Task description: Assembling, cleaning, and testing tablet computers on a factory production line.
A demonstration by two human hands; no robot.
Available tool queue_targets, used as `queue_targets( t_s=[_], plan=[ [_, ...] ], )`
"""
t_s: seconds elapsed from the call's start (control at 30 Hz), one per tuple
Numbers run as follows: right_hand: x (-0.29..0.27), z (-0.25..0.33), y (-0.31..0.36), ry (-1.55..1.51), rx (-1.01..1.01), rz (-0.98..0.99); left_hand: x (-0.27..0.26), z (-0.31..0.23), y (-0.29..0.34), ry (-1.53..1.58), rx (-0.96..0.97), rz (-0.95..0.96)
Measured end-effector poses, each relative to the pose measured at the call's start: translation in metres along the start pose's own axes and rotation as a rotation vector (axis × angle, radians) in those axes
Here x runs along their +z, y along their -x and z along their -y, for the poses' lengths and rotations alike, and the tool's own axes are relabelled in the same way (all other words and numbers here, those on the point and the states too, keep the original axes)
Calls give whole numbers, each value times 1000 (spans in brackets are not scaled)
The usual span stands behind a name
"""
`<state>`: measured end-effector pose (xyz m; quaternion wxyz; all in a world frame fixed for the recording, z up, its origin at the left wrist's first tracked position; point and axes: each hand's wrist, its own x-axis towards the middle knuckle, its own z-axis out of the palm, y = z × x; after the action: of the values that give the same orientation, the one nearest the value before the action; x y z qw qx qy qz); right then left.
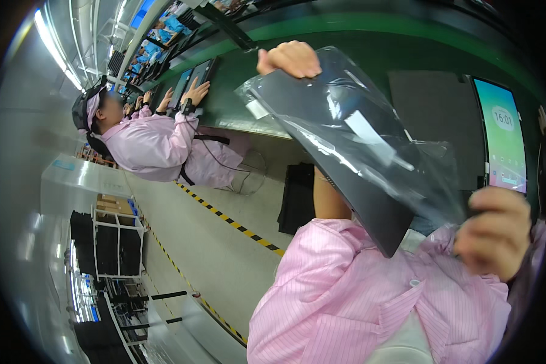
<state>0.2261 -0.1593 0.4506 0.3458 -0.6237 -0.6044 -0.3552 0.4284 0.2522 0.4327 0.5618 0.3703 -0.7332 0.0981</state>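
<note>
My left hand (292, 59) grips the upper end of a flat dark grey tablet (321, 161), which is tilted up in front of my chest. Loose, shiny clear plastic film (431, 173) lies over the tablet's face and spreads out to the right, with white label-like patches on it. At its lower right corner is my right hand (494, 233), slightly blurred, its fingers curled and closed on the film. Another tablet (502, 133) lies on the bench beyond that hand, its screen lit in green and blue.
A dark grey mat (434, 121) lies on the green bench (249, 91). To the left a co-worker (148, 142) in pink handles tablets at the same bench. A black item (297, 197) is below the bench edge; yellow-black tape (224, 218) and a white rack (118, 242) are farther off.
</note>
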Motion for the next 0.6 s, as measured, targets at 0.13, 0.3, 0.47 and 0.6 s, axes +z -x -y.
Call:
queue_targets(
  t_s=[0.13,0.3,0.47,0.6],
  plan=[
    [46,22,-7,-85,-113,25,35,-50,-18,-176,-87,17],
    [21,21,5,-218,43,12,34,-9,11,-134,55,-184],
    [5,-10,10,-113,334,-17,57,2,32,-56,212,-374],
    [26,-41,21,-386,540,-100,70,15,40,-84,178,-446]
  ],
)
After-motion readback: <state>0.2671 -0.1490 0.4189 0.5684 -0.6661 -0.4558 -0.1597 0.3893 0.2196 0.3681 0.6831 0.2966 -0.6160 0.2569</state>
